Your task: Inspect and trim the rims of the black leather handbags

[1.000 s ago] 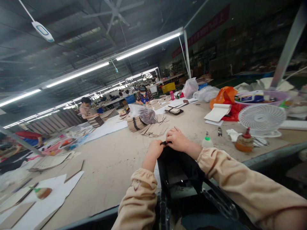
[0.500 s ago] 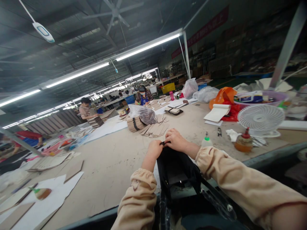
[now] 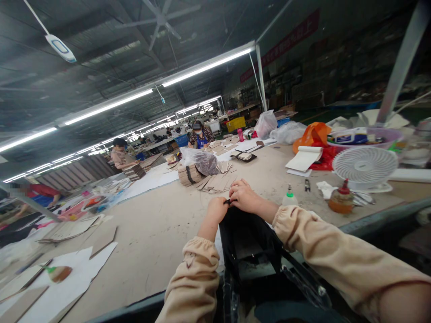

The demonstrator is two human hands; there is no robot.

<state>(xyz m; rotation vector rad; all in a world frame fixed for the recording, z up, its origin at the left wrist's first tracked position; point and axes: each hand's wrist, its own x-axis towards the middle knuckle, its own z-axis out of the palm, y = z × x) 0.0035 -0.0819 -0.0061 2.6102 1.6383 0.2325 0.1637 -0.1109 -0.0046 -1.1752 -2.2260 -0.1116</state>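
Observation:
A black, box-shaped fabric bag point(image 3: 269, 244) lies at the table's front edge with its open side toward me. My left hand point(image 3: 217, 210) pinches the far edge of the bag from the left. Right beside it, my right hand point(image 3: 247, 197) has its fingers curled over the same edge. A short black piece shows between the two hands; its detail is too small to make out. Both forearms wear beige elastic-cuffed sleeves. Just right of my right wrist stands a bottle with a green cap point(image 3: 289, 195).
Grey-brown board pieces point(image 3: 215, 183) lie beyond my hands. To the right are a white fan point(image 3: 365, 166), an amber glue bottle point(image 3: 340, 199), nippers point(image 3: 307, 185) and a notepad point(image 3: 305, 159). A green-tipped bottle point(image 3: 59, 273) lies left on white paper. Several people work farther back.
My hands and the bag stay almost in place. At the far left, the person in red has shifted slightly.

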